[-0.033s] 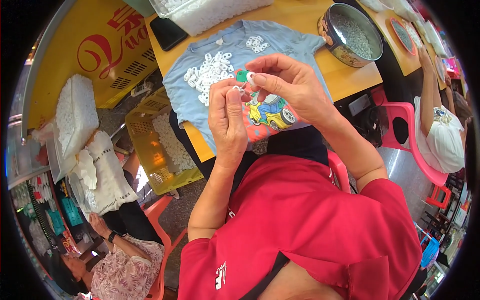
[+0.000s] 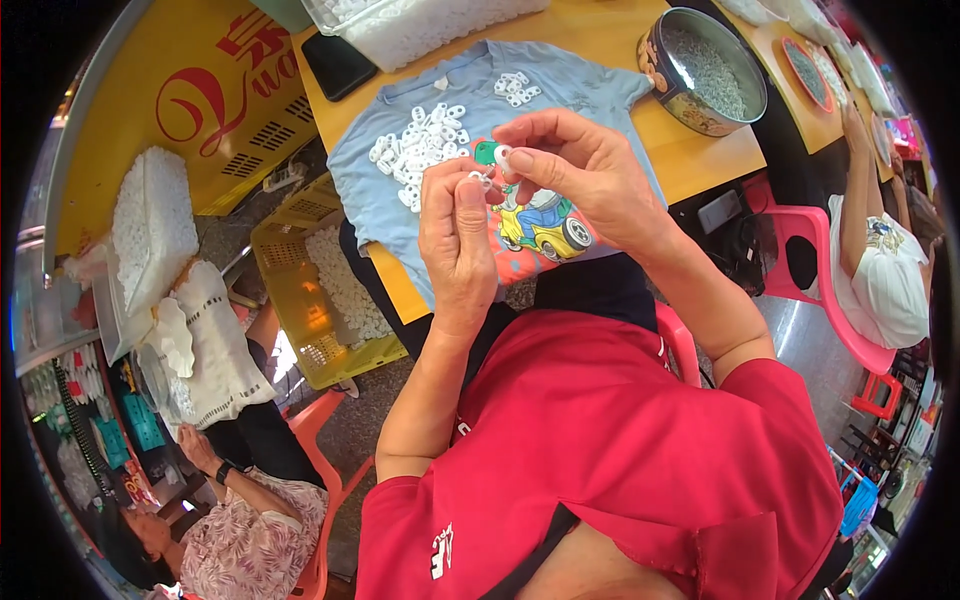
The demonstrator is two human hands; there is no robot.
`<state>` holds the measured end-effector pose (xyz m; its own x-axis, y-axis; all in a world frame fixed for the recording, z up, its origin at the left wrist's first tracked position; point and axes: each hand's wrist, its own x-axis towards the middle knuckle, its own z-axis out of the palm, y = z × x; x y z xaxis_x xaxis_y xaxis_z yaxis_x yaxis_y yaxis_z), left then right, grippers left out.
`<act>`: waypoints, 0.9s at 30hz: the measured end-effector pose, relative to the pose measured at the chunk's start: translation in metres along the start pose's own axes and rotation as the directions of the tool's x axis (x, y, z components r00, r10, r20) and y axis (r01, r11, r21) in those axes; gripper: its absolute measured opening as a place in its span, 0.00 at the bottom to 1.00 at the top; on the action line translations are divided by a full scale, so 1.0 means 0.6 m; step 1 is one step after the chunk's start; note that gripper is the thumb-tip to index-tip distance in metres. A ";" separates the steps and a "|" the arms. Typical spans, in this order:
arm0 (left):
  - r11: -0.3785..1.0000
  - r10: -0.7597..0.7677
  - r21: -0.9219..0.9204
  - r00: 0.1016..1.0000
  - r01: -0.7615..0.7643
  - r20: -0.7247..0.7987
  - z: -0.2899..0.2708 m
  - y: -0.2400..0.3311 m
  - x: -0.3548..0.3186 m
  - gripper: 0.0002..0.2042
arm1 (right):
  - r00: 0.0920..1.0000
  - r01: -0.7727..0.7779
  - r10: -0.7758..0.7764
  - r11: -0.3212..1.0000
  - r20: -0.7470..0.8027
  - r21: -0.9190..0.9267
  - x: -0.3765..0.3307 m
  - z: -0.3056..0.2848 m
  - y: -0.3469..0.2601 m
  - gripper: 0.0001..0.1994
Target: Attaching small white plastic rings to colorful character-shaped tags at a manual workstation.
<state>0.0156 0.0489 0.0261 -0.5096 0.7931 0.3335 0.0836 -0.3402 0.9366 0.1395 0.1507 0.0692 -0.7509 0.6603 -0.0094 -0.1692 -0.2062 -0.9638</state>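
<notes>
My left hand [image 2: 455,230] is closed in a pinch on a small white plastic piece [image 2: 481,180] at its fingertips. Close beside it, my right hand [image 2: 590,170] pinches another small white piece [image 2: 502,157] between thumb and forefinger. Both hands are held above a light-blue T-shirt [image 2: 358,150] with a cartoon car print, spread over the table. A pile of white oval pieces with dark holes [image 2: 425,140] lies on the shirt beyond my left hand. Farther back sits a smaller cluster of the same white pieces [image 2: 515,88]. Fingers partly hide what they hold.
A round tin [image 2: 663,88] of small metal parts stands on the yellow table [image 2: 700,165]. At the back are a black phone [image 2: 335,65] and a tub of white pieces [image 2: 440,30]. A yellow crate [image 2: 375,357] is at left. Co-workers sit on both sides.
</notes>
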 end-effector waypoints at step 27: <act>0.999 -0.034 0.016 0.999 0.034 0.007 0.002 0.008 -0.005 0.08 | 0.999 0.044 -0.044 0.998 -0.002 -0.052 -0.006 0.009 0.003 0.12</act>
<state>0.0186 0.0453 0.0296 -0.5058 0.8080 0.3022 0.0802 -0.3048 0.9490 0.1385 0.1439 0.0691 -0.7418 0.6699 0.0325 -0.1687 -0.1395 -0.9757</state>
